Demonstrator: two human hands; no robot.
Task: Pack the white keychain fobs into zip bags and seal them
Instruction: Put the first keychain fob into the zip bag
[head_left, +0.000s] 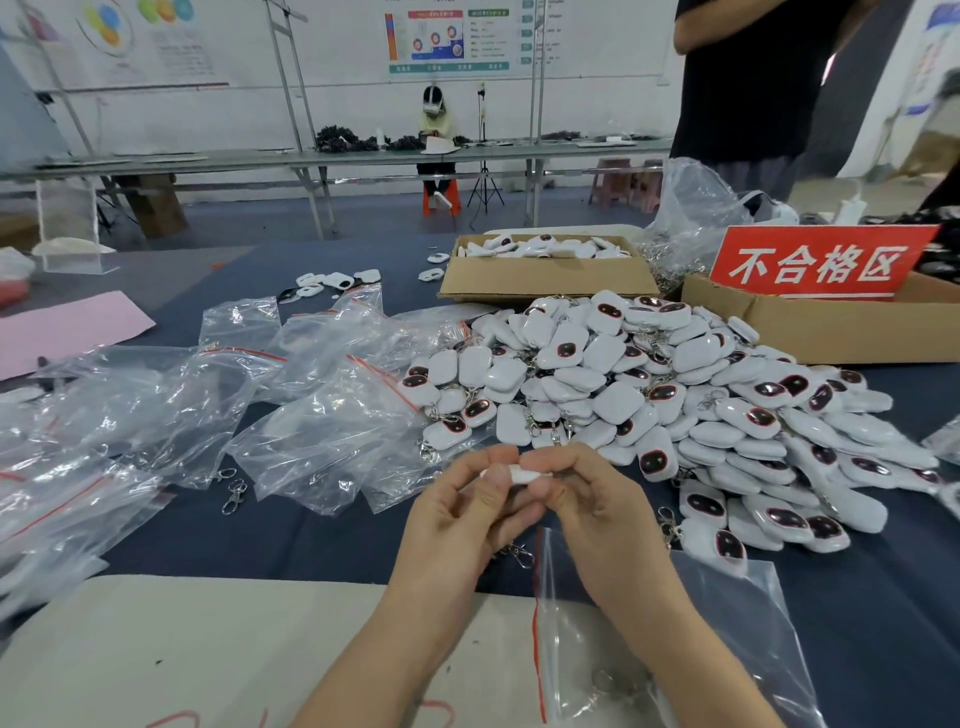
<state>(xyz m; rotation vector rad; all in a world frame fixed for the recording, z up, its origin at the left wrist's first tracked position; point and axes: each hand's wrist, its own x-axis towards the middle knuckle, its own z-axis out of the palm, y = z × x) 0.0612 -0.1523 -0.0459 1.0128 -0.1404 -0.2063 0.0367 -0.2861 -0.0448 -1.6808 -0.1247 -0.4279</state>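
White fob pinched between left hand and right hand, near centre | zip bag lies near right, under right forearm | advice: feed dangling clasp in first, press seal end to end | fob pile beyond, right.

A white wall is carrying posters at the far side; a long table is running along it, with pink stools standing on blue-grey floor.
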